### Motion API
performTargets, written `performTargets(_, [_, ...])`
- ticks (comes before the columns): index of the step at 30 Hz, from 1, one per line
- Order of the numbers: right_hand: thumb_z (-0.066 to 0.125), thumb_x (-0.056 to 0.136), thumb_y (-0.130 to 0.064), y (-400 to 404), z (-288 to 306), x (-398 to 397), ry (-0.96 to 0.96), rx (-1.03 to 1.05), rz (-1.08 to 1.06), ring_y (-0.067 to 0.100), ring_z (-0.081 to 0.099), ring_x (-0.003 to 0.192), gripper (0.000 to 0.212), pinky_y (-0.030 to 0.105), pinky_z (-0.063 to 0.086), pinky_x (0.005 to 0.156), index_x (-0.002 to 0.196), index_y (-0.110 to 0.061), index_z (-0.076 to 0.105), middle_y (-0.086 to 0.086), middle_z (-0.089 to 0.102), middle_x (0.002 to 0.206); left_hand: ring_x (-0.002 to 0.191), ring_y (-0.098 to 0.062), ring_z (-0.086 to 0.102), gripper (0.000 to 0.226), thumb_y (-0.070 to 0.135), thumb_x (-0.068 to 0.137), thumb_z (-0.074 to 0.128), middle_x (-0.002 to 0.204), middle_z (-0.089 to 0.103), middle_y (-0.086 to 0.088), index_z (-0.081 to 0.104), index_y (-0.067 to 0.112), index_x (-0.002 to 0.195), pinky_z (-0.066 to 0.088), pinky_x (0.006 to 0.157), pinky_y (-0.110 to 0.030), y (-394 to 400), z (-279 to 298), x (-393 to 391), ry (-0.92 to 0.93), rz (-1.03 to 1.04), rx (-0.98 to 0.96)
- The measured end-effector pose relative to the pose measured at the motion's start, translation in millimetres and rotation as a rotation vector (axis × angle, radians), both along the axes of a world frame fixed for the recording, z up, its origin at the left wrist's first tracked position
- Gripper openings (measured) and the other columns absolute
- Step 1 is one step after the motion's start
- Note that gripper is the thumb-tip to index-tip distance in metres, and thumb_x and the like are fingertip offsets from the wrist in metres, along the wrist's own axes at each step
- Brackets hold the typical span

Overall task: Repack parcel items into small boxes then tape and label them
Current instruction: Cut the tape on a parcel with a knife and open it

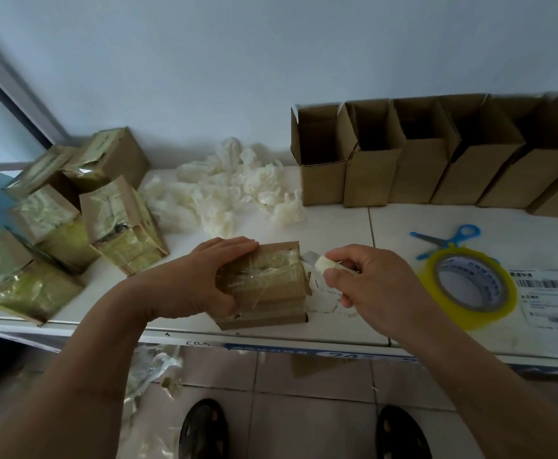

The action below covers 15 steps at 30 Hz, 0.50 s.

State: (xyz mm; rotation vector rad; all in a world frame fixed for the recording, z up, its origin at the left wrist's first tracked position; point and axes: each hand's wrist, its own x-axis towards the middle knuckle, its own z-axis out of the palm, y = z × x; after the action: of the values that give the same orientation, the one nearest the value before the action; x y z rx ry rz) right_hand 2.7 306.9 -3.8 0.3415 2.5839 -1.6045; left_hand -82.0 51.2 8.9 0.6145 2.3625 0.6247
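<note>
**Head view: one parcel under your hands, six small boxes waiting**

Head view, looking down at the tabletop [337,329]. Your left hand [201,279] grips the taped parcel [267,286] at the front edge, fingers curled over its far side, thumb on the near one. Your right hand [367,276] pinches a small pale scrap [324,262] just beside the parcel's right end; a blade-like grey tip shows there, too small to be sure of.

Progress, judged: early. This parcel looks only part-opened. A stack of taped parcels [65,223] sits left, some torn open. Loose white items [234,190] lie in a heap at the back. The row of small boxes [436,160] stands open, apparently unfilled, untaped, unlabelled.

Around: tape roll [469,289], blue scissors [446,240], shipping labels [552,299] lie right. Tape scraps beside the parcel clutter your working spot.
</note>
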Motion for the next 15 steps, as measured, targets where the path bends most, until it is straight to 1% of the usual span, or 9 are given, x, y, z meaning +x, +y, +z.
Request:
performTargets(3, [0.062,0.094,-0.02,-4,1,2,0.002,0.034,0.042,0.001,0.061,0.053,0.017,0.009,0.046,0.053,0.109,-0.026,0.066,-0.01,0.064,0.076,0.135,0.004,0.02,0.098,0.026,0.069,0.075,0.125,0.012,0.056,0.022,0.052,0.148,0.027,0.113,-0.028,0,-2,0,0.032,-0.004,-0.012])
performTargets(6, [0.063,0.093,-0.019,0,7,8,-0.052,0.055,0.111,0.001,0.061,0.053,0.021,0.011,0.047,0.054,0.113,-0.024,0.066,-0.01,0.064,0.076,0.134,0.005,0.018,0.097,0.022,0.073,0.075,0.121,0.01,0.057,0.022,0.051,0.148,0.025,0.11,-0.025,0,-1,0,0.032,0.009,-0.022])
performTargets(9, [0.066,0.09,-0.014,7,16,15,-0.162,0.017,0.184,0.001,0.058,0.049,0.021,0.013,0.045,0.049,0.109,-0.023,0.067,-0.008,0.065,0.075,0.131,0.001,0.023,0.096,0.021,0.075,0.076,0.119,0.011,0.056,0.021,0.05,0.149,0.029,0.109,-0.027,3,3,1,0.023,0.022,-0.038])
performTargets(11, [0.067,0.088,-0.012,12,19,14,-0.188,0.002,0.17,0.003,0.058,0.048,0.019,0.015,0.046,0.048,0.105,-0.019,0.068,-0.003,0.067,0.076,0.128,-0.002,0.028,0.095,0.023,0.076,0.077,0.125,0.018,0.05,0.021,0.047,0.149,0.033,0.107,-0.027,7,6,3,0.036,0.046,-0.046])
performTargets(12, [0.067,0.088,-0.012,15,19,12,-0.179,0.001,0.138,0.004,0.058,0.048,0.019,0.016,0.046,0.047,0.105,-0.019,0.068,0.0,0.068,0.076,0.127,-0.004,0.032,0.095,0.028,0.076,0.078,0.132,0.024,0.041,0.022,0.045,0.15,0.037,0.105,-0.028,9,7,5,0.05,0.07,-0.055])
performTargets(13, [0.065,0.089,-0.013,18,20,10,-0.164,-0.004,0.093,0.005,0.057,0.047,0.018,0.018,0.046,0.047,0.105,-0.022,0.066,0.001,0.07,0.075,0.124,-0.007,0.038,0.095,0.038,0.075,0.079,0.139,0.028,0.031,0.022,0.043,0.151,0.041,0.103,-0.029,11,9,7,0.077,0.102,-0.083])
performTargets(14, [0.063,0.092,-0.015,20,19,8,-0.146,-0.012,0.044,0.006,0.057,0.047,0.017,0.019,0.045,0.046,0.104,-0.026,0.064,0.001,0.07,0.073,0.12,-0.009,0.043,0.096,0.053,0.073,0.077,0.143,0.03,0.023,0.023,0.041,0.151,0.044,0.099,-0.03,13,9,9,0.128,0.138,-0.14])
performTargets(15, [0.06,0.094,-0.017,22,19,7,-0.131,-0.017,-0.004,0.006,0.056,0.046,0.016,0.021,0.044,0.046,0.103,-0.03,0.061,0.001,0.071,0.072,0.116,-0.01,0.048,0.095,0.069,0.069,0.07,0.142,0.032,0.018,0.028,0.039,0.149,0.047,0.094,-0.032,17,11,13,0.206,0.17,-0.226])
